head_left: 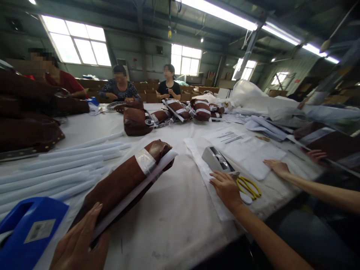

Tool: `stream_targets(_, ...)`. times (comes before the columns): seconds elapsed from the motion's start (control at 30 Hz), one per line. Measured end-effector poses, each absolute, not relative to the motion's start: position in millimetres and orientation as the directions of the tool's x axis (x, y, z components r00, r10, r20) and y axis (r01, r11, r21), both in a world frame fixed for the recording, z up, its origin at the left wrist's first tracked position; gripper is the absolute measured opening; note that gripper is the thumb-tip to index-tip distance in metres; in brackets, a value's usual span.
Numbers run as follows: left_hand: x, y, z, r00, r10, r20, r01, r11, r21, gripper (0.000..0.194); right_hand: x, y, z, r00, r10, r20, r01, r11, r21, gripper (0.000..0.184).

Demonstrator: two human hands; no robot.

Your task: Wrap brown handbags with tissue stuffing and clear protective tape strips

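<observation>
My left hand grips the near end of a rolled brown leather bag, fingers along its side and thumb beneath. The bag slants across the white table, its far end pointing away. Clear tape wraps it near that far end, and a white strip runs along its right side. My right hand lies at the near end of a grey tape dispenser, palm down with its fingers stretched out. Under that hand is a white sheet, and scissors with yellow handles lie just right of it.
A blue tape dispenser stands at the near left beside several white rolled strips. Brown bags lie further back. At the right, a co-worker's hand rests by white plastic bags. Several people sit across the table.
</observation>
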State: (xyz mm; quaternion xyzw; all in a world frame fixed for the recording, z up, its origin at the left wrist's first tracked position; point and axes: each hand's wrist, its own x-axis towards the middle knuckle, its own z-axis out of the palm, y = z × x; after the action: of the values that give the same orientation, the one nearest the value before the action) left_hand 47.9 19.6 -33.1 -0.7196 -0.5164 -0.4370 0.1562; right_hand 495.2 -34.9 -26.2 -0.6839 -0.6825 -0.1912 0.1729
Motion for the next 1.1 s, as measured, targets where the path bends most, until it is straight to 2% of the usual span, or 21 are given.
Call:
stream_targets(0.07,50.6,18.6,-29.2,0.065,0.619,0.783,0.889,-0.392,0.236,0.066,477.6,-35.5,-14.7,0.006,0.837,0.548,0.996,0.046,-0.081,0.022)
stream_targets(0.13,53.5,17.7,-25.5,0.024,0.644,0.765,0.905,-0.339,0.257,0.065,451.6,-41.1,-0.5,0.035,0.848,0.529,0.957,0.124,-0.262,0.021)
stream_targets(0.2,55.9,16.9,-22.7,-0.022,0.673,0.74,0.921,-0.273,0.276,0.065,424.1,-49.7,13.5,-0.002,0.921,0.389,0.855,0.204,-0.477,0.019)
stream_targets(0.27,57.1,16.4,-21.2,-0.045,0.688,0.724,0.932,-0.232,0.278,0.066,402.9,-56.8,21.9,-0.164,0.969,0.187,0.715,0.248,-0.653,0.017)
stream_targets(0.33,57.0,16.2,-21.0,-0.035,0.686,0.727,0.933,-0.239,0.27,0.066,391.9,-58.1,19.2,-0.234,0.968,0.09,0.638,0.222,-0.737,0.021)
stream_targets(0.4,56.2,16.4,-21.4,-0.018,0.672,0.741,0.93,-0.262,0.26,0.066,388.9,-53.2,3.8,-0.1,0.987,0.124,0.693,0.159,-0.704,0.027)
stream_targets(0.5,55.1,16.8,-22.4,-0.02,0.656,0.755,0.927,-0.27,0.259,0.067,387.5,-42.6,-32.5,0.106,0.973,0.204,0.867,0.01,-0.499,0.043)
stream_targets(0.57,54.6,17.3,-22.9,-0.021,0.656,0.754,0.922,-0.278,0.268,0.068,383.1,-37.8,-52.5,0.101,0.985,0.136,0.927,-0.044,-0.374,0.065)
stream_targets(0.63,54.0,17.9,-23.0,-0.016,0.651,0.759,0.916,-0.294,0.272,0.068,376.0,-33.3,-61.9,0.046,0.998,0.052,0.949,-0.027,-0.313,0.076)
stream_targets(0.7,53.3,18.4,-22.5,-0.01,0.641,0.767,0.915,-0.303,0.265,0.068,368.2,-24.6,-60.8,-0.078,0.997,0.015,0.949,0.079,-0.305,0.077)
stream_targets(0.77,52.7,18.8,-21.6,-0.009,0.632,0.775,0.916,-0.305,0.259,0.067,360.5,-7.7,-54.3,-0.269,0.963,0.016,0.907,0.259,-0.334,0.078)
stream_targets(0.9,51.5,21.4,-20.5,-0.003,0.608,0.794,0.906,-0.334,0.259,0.069,340.5,51.3,-45.6,-0.618,0.779,0.105,0.708,0.609,-0.356,0.073)
stream_targets(1.0,49.5,27.6,-19.9,-0.002,0.555,0.832,0.902,-0.358,0.241,0.067,319.3,99.6,-44.7,-0.736,0.657,0.164,0.593,0.742,-0.312,0.067)
stream_targets(1.1,45.7,36.1,-15.8,-0.004,0.5,0.866,0.895,-0.385,0.226,0.066,302.4,118.7,-42.3,-0.732,0.646,0.215,0.585,0.758,-0.288,0.06)
